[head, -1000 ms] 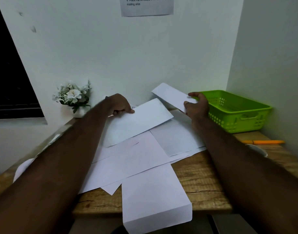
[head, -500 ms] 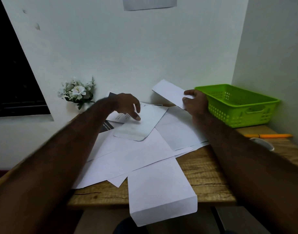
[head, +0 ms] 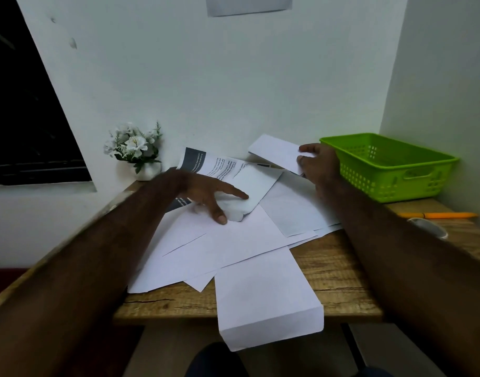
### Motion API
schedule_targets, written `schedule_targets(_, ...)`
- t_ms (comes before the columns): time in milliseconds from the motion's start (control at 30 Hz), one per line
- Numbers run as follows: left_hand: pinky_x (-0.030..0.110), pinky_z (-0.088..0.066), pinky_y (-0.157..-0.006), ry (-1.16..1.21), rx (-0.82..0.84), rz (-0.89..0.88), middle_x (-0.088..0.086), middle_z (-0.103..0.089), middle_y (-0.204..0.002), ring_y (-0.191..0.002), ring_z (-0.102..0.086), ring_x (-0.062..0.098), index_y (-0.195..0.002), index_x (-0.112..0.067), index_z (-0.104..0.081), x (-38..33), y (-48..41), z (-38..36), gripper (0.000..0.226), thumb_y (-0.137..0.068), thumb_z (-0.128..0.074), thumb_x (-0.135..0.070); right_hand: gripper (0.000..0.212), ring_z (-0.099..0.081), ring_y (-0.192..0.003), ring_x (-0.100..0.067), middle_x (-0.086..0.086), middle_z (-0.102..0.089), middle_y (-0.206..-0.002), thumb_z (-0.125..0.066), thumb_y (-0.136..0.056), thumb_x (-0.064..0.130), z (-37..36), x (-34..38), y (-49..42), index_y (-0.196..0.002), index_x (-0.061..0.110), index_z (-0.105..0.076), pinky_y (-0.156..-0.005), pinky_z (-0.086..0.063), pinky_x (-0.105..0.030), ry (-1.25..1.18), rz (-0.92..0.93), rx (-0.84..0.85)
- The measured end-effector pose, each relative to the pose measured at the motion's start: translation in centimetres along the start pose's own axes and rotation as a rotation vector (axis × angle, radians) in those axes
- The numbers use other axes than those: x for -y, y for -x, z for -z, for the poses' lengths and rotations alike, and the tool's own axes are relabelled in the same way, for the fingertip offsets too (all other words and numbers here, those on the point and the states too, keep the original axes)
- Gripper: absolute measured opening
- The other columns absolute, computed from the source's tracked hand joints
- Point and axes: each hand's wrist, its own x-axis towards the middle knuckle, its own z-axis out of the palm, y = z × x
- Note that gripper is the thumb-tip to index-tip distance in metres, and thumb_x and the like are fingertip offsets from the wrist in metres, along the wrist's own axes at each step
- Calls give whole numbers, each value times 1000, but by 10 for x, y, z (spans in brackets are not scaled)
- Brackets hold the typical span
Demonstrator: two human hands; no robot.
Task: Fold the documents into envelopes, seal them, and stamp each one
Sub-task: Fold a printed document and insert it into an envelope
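My right hand (head: 319, 165) grips a white envelope (head: 276, 152), lifted and tilted above the back of the wooden table (head: 339, 270). My left hand (head: 211, 197) lies with spread fingers on a printed document (head: 233, 175), whose near part bends over; dark print and a dark header show at its far end. Whether the hand pinches the sheet, I cannot tell. Several blank white sheets (head: 228, 248) lie fanned beneath, and one sheet (head: 266, 300) hangs over the table's front edge.
A green plastic basket (head: 391, 170) stands at the back right against the corner walls. An orange pen (head: 437, 214) and a white round object (head: 429, 229) lie on the right. A small pot of white flowers (head: 135, 151) stands at the back left. A notice hangs on the wall.
My left hand has drawn the top sheet toward me and turned it over, so its printed side now shows. My right hand still holds the envelope in almost the same spot.
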Motion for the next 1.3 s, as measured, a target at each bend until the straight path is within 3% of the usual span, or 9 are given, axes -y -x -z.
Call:
schedule_targets(100, 23, -31, -109, -73, -96, 6, -22, -47, -144, -133, -39, 4, -127, -61, -52, -7, 4, -1, 79, -54, -82, -62, 26, -64, -71, -25, -6, -68, -83, -61, -74, 3, -1, 1, 0, -82, 27, -68, -62, -55, -34, -5, 6, -1)
schedule_targets(233, 3, -38, -88, 57, -216, -33, -16, -61, -130, -122, -51, 6, -127, -33, -66, -8, -2, 5, 52, -79, -84, -23, 28, -66, -74, -25, -6, -70, -90, -61, -75, 2, -1, 0, -2, -89, 24, -71, -64, -58, -36, -21, 5, -7)
schedule_targets(333, 19, -45, -99, -36, -382, -134, -13, -65, -127, -120, -59, 9, -118, -27, -71, -6, -6, 13, 48, -76, -78, -4, 28, -66, -74, -24, -9, -72, -93, -61, -75, 2, 0, 0, -2, -89, 25, -70, -61, -57, -35, -33, -2, -13)
schedule_targets(467, 24, -51, -88, -63, -680, -253, -9, -73, -102, -97, -67, 6, -106, -12, -75, -4, -15, 16, 40, -73, -74, 11, 28, -70, -81, -27, -8, -74, -96, -63, -74, 4, -1, -2, -4, -90, 26, -71, -70, -61, -41, -29, -9, -23)
schedule_targets(633, 24, -48, -75, 185, -904, -338, -8, -74, -86, -78, -63, 3, -92, -12, -76, -13, -26, 15, 17, -78, -79, -2, 26, -72, -84, -29, -6, -72, -90, -66, -74, 7, -1, -6, -6, -92, 24, -73, -75, -61, -51, -18, -26, 1)
schedule_targets(800, 37, -50, -75, 317, -975, -367, -14, -70, -88, -81, -60, 9, -93, -26, -69, -21, -33, 17, 31, -72, -79, -5, 22, -73, -91, -28, 0, -72, -90, -62, -61, 21, -1, -8, -8, -79, 32, -70, -78, -61, -51, -46, -33, 2)
schedule_targets(1100, 40, -58, -83, 735, -1082, -474, 2, -58, -77, -78, -55, 17, -85, -10, -64, -37, -37, 31, 9, -93, -68, -9, 16, -73, -91, -30, 1, -74, -93, -63, -60, 25, -2, -17, -20, -71, 36, -67, -78, -60, -54, -135, -55, -7)
schedule_targets(1233, 47, -61, -72, 639, -1287, -416, 3, -54, -71, -66, -55, 18, -77, -14, -61, -37, -36, 45, 23, -93, -67, -29, 20, -72, -94, -31, -2, -75, -99, -64, -60, 24, -1, -16, -20, -76, 36, -68, -79, -60, -56, -183, -55, -24)
schedule_targets(1300, 30, -54, -60, 380, -1472, -358, -3, -51, -61, -57, -51, 18, -74, -18, -56, -40, -27, 58, 30, -93, -65, -38, 22, -71, -95, -31, -1, -72, -101, -65, -63, 21, 3, -3, -8, -80, 33, -67, -75, -60, -56, -217, -55, -43)
